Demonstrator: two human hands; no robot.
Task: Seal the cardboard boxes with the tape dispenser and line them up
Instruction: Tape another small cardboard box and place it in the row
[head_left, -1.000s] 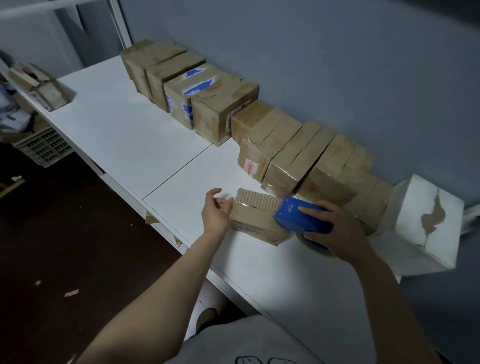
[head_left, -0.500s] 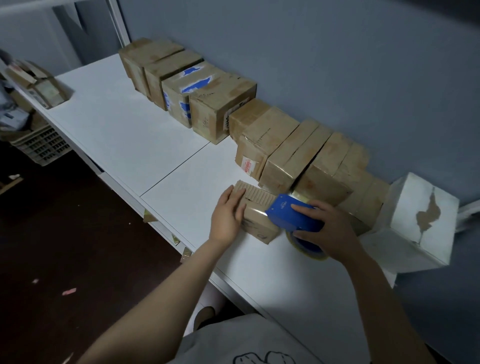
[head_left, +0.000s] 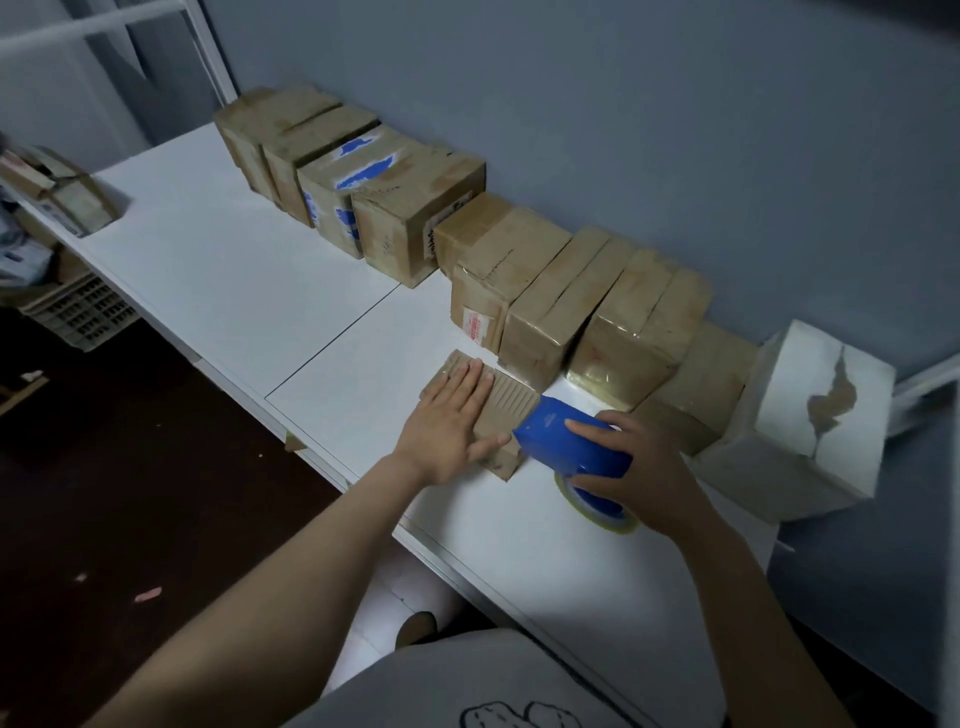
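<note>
Left hand flat, fingers spread and straight, palm down on the ribbed top of a small box; pressing, gripping nothing. Right hand curled around the blue tape dispenser, fingers over its top, thumb on the near side. Dispenser's front edge touching the right end of the small box; tape roll below the hand, resting on or just above the tabletop — cannot tell which.

Small box lying on the white tabletop, just in front of the row of boxes, apart from it by a narrow strip of bare surface. Row running along the blue-grey wall behind the small box, boxes side by side and touching: four taller ones to the far left of the small box, one of them with blue patches on top and front; lower, glossy taped ones directly behind and to the right. Red-and-white label on the front of the box right behind the small box.

White box with a torn patch showing brown, tilted, at the right end of the row, right of the dispenser. Far left of the small box, at the tabletop's end, more cardboard; below it a plastic crate on the dark floor. Grey shirt at the bottom edge, near the tabletop's front rim.
</note>
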